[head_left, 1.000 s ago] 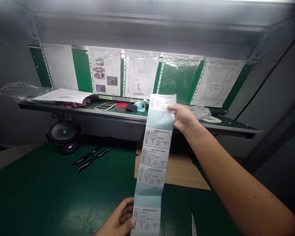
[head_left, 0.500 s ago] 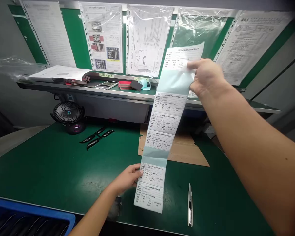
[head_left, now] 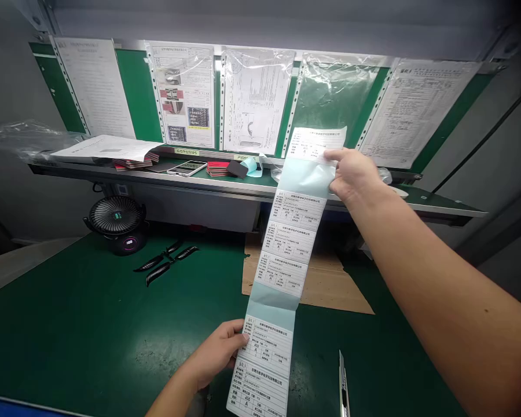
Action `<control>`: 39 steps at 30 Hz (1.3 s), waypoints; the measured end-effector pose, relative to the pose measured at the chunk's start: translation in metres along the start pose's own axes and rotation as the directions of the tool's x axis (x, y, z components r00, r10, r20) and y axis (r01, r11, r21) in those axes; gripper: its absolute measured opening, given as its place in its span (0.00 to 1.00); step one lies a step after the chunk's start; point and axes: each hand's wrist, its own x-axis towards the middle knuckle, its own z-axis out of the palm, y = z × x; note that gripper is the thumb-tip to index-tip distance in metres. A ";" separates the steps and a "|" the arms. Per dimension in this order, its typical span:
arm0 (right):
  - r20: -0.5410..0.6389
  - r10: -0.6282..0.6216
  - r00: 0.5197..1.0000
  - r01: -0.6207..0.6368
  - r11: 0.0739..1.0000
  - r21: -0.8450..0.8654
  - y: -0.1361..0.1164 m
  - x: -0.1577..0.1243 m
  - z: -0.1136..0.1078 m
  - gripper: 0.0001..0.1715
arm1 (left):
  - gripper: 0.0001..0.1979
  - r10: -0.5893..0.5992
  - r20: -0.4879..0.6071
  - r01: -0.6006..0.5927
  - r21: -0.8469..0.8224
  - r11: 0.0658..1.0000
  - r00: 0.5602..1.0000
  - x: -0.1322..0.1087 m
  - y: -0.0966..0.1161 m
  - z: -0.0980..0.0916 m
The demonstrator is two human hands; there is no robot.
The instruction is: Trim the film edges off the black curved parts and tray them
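A long strip of printed labels (head_left: 289,249) on pale blue backing hangs slanted between my two hands, over the green table. Near its upper end, my right hand (head_left: 356,176) pinches the right edge between thumb and fingers. My left hand (head_left: 219,350) grips the left edge lower down, the thumb on the front and the other fingers partly hidden behind. Two blue bare stretches of backing separate the printed labels. The strip's bottom end reaches the lower border of the view. On the table to its right lies a utility knife (head_left: 343,385), partly cut off by the frame.
Behind the strip lies a flat cardboard sheet (head_left: 330,289). Black propeller-like blades (head_left: 167,262) and a small fan (head_left: 117,217) stand left. The shelf (head_left: 191,180) carries a phone (head_left: 186,168), red pads (head_left: 218,168) and papers (head_left: 108,146). Paper sheets in plastic sleeves hang above.
The view has tilted upward, so everything sits lower in the picture. The strip and both hands have shifted down, with its lower end nearer the camera. Both hands keep their grip.
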 end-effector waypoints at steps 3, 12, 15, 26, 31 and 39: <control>0.000 0.101 0.995 -0.101 0.994 0.045 -0.004 -0.010 0.003 0.11 | 0.22 0.006 0.047 -0.007 0.021 1.000 0.999 -0.001 0.004 -0.004; 0.178 0.130 0.975 -0.139 0.989 0.041 -0.014 -0.029 0.017 0.12 | 0.27 0.104 0.070 -0.110 0.090 0.990 0.992 0.007 0.029 -0.011; 0.220 0.131 0.967 -0.141 0.990 0.029 -0.013 -0.035 0.024 0.13 | 0.28 0.194 0.085 -0.202 0.099 0.974 0.977 0.008 0.055 -0.007; 0.173 -0.052 0.984 0.113 0.923 -0.369 0.043 -0.099 0.015 0.36 | 0.24 0.446 -0.092 -0.456 -0.204 0.866 0.890 0.017 0.100 0.023; 0.499 -0.464 0.732 0.681 0.480 -0.553 0.055 -0.162 -0.028 0.30 | 0.23 0.346 -0.123 -0.367 -0.348 0.863 0.930 0.006 0.090 0.016; 0.784 -0.312 0.537 0.842 0.141 -0.520 0.093 -0.211 -0.057 0.45 | 0.20 0.346 0.029 -0.293 -0.470 0.833 0.938 0.006 0.081 0.020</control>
